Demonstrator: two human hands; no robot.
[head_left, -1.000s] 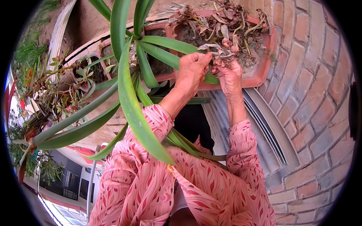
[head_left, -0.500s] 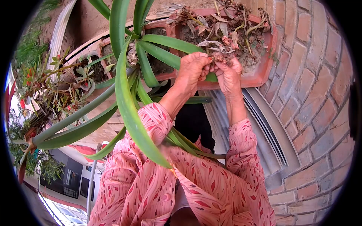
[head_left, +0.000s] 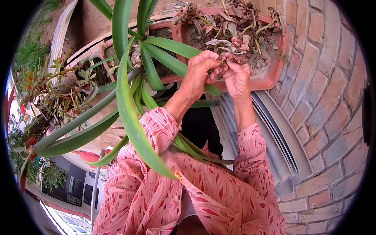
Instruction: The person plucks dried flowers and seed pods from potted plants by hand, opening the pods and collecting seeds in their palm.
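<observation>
My left hand (head_left: 199, 73) and my right hand (head_left: 238, 79) meet over the near rim of a terracotta planter (head_left: 270, 83). Between the fingertips is a shrivelled, brownish-red dried flower cluster (head_left: 235, 58); both hands pinch at it. Withered stalks and curled leaves (head_left: 229, 29) of a drooping plant lie over the soil just beyond my fingers. A long green strap leaf (head_left: 172, 62) passes behind my left hand. What exactly lies inside the left fingers is partly hidden.
A large strap-leaved plant (head_left: 129, 113) arches across my left arm, one leaf reaching my chest. Further left stand smaller pots with red-flowering plants (head_left: 70, 88). Brick paving (head_left: 321, 129) and a metal channel (head_left: 280, 137) lie to the right.
My hands stay at the dried flower cluster with small finger movements. The fingers of my right hand have shifted slightly, and the big green leaves appear a little further left.
</observation>
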